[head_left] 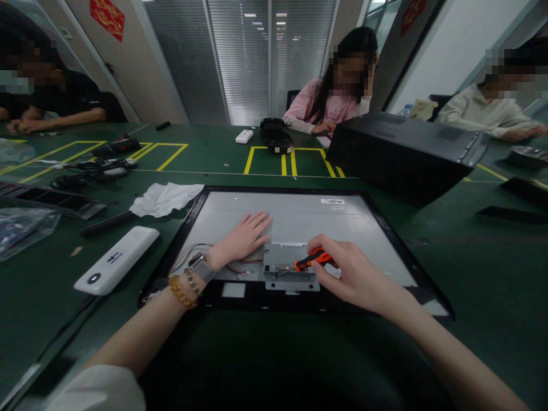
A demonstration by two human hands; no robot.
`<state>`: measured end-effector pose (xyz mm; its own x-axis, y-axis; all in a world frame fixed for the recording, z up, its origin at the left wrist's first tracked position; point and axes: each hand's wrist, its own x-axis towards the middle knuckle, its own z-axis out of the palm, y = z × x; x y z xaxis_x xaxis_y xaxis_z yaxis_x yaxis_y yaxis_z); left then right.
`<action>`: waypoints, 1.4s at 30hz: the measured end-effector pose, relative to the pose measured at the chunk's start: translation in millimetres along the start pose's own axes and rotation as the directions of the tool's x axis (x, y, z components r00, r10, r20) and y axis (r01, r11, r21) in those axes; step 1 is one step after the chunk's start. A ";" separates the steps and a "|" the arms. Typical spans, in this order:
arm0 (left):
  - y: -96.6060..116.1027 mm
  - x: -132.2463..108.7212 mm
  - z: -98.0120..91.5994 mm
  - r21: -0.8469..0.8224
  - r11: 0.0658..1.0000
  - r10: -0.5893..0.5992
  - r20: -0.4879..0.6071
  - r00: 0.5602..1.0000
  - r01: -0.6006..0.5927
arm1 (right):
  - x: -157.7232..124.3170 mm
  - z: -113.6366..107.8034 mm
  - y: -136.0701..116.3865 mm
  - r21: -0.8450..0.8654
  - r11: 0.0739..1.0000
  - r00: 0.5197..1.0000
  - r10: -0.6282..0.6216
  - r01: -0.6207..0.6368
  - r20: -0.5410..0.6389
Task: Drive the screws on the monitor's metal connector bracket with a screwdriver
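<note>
A flat display panel (299, 220) with a black frame lies back side up in front of me. My left hand (242, 240) rests flat on its grey back, fingers stretched out, left of a metal bracket (293, 282). Thin wires (233, 268) run from under that hand toward the bracket. In my right hand (342, 268) is an orange and black screwdriver (314, 258), held nearly level. Its shaft points left across the bracket, with the tip near the bracket's left part; whether it touches a screw I cannot tell.
Left of the panel are a white power bank (117, 260) with a cable and a crumpled white tissue (165, 200). A large black casing (402, 151) stands behind right. Black cables (98, 165) lie at the far left. Several people sit around the green table (205, 162).
</note>
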<state>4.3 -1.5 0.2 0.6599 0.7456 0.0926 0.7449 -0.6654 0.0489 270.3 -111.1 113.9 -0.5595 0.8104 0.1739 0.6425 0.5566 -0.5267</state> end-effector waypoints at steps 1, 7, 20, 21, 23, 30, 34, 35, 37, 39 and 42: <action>0.0 0.0 0.1 0.000 1.000 0.001 -0.001 1.000 -0.001 | 0.0 0.0 -0.7 -0.006 1.000 1.000 0.001 -0.001 0.000; 0.4 -0.2 -1.4 -0.007 1.000 0.005 0.004 1.000 -0.005 | 1.1 0.0 -0.6 -0.060 0.998 1.000 -0.004 0.003 -0.014; 0.8 0.4 -1.7 -0.004 1.000 -0.005 0.015 1.000 0.005 | 2.6 6.8 3.1 -0.009 1.000 0.996 0.016 -0.016 -0.086; 0.6 0.4 -1.5 -0.003 1.000 -0.004 0.010 1.000 0.004 | 2.6 6.7 2.3 0.001 1.000 0.996 0.015 -0.015 -0.088; 0.3 0.3 -1.2 -0.001 1.000 0.000 0.003 1.000 0.000 | 2.9 6.3 1.8 0.019 1.000 0.996 0.025 -0.024 -0.085; 0.4 -1.0 -1.1 -0.012 1.000 0.000 0.000 1.000 0.000 | 4.6 8.7 8.9 -0.059 0.994 0.992 0.090 -0.095 -0.084; -0.5 -1.0 0.1 -0.019 1.000 0.005 -0.004 1.000 -0.005 | 4.1 11.1 9.0 -0.005 0.998 0.994 0.062 -0.063 -0.089; -0.7 -0.9 0.5 -0.020 1.000 0.007 -0.006 1.000 -0.007 | 3.8 11.6 8.3 0.013 0.999 0.994 0.049 -0.048 -0.095; -1.0 -0.6 0.9 -0.019 1.000 0.007 -0.012 1.000 -0.007 | 3.2 12.3 7.0 0.031 0.999 0.994 0.027 -0.024 -0.106; -0.9 -0.3 0.7 -0.019 1.000 0.005 -0.011 1.000 -0.005 | 2.8 13.0 6.6 0.032 0.999 0.994 0.022 -0.019 -0.108; -0.2 0.0 -0.3 -0.021 1.000 0.002 0.001 1.000 -0.002 | 2.7 13.0 6.9 0.040 0.999 0.994 0.038 -0.034 -0.098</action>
<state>4.1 -1.4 0.5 0.6617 0.7441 0.0919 0.7411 -0.6677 0.0700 266.4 -107.4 99.9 -0.4807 0.8449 0.2347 0.6394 0.5209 -0.5655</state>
